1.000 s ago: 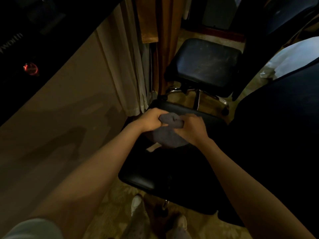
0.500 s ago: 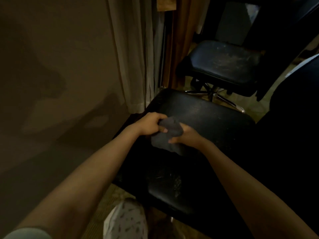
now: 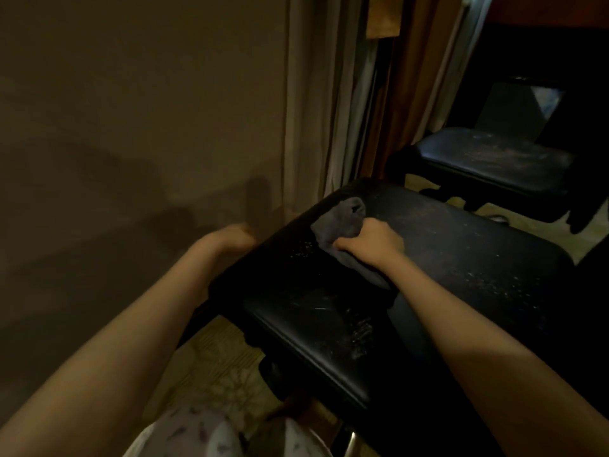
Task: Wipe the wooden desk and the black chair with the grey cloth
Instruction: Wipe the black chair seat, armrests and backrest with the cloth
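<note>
Grey cloth [image 3: 342, 222] bunched on the seat of the black chair [image 3: 461, 258], held in the right hand [image 3: 370, 242].
Gripped by curled fingers [image 3: 346, 247], knuckles up, pressed on the dusty seat near its far left corner, part of it trailing back under the wrist. Left hand [image 3: 230, 237] blurred at the seat's left edge; cannot tell whether open or closed, nor whether touching. Pale specks and scuffs across the seat. Second dark chair [image 3: 487, 159] beyond, apart from the first; pale curtain [image 3: 313, 110] hanging beside a plain wall [image 3: 131, 110]; patterned floor [image 3: 224, 364] below.
</note>
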A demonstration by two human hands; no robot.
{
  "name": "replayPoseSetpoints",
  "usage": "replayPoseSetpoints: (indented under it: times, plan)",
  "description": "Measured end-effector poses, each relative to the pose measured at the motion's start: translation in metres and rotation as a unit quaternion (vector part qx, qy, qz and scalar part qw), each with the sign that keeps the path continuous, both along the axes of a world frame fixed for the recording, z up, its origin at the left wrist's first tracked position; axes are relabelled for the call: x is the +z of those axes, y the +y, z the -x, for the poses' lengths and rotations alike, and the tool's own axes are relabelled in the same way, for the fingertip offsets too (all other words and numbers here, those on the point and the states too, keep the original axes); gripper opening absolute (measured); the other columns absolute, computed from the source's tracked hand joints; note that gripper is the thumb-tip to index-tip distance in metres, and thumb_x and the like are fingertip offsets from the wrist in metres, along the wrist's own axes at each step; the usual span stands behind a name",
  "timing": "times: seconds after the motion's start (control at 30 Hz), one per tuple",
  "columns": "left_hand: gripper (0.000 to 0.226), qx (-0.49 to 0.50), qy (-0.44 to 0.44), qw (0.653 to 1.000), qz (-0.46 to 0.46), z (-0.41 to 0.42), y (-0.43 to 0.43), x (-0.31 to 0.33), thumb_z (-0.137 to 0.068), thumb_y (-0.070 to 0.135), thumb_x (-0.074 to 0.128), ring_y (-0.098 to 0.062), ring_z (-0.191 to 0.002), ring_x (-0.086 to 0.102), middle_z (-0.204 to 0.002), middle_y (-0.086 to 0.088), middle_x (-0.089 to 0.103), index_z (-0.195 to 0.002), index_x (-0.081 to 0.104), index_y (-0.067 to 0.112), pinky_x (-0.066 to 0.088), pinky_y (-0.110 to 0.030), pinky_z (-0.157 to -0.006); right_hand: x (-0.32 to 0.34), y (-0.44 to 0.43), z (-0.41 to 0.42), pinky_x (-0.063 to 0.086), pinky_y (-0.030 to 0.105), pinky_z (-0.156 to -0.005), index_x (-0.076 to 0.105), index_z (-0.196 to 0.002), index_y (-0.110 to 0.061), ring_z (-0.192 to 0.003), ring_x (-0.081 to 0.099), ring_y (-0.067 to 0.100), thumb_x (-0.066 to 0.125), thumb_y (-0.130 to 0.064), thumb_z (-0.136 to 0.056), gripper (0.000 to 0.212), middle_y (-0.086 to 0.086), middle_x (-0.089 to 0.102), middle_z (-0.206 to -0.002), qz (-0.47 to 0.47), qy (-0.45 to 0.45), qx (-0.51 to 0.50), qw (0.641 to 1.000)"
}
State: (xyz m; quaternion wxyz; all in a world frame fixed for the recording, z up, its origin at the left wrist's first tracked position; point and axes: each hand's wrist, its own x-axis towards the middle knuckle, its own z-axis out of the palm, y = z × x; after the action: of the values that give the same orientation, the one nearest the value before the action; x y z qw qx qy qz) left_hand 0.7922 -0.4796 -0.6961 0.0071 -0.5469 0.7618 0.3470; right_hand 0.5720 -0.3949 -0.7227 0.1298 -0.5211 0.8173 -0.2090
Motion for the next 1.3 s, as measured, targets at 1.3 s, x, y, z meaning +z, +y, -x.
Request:
replayPoseSetpoints:
  times: [1.3]
  plan:
    - [0.044,0.476,0.409,0.775,-0.082,-0.081,0.025,-0.064,-0.094,0.006,0.032,-0.026,-0.080,0.057,-0.105,-0.017,0.058,-0.138,0.040,0.006,0.039,-0.030,-0.058,0.022,-0.076,-0.175,0.041,0.031,-0.066,0.052,-0.072,-0.013,-0.079,0.058,0.024,0.067,-0.045,-0.077,0.036,0.007,0.058,-0.083,-0.165,0.052,0.312,0.934]
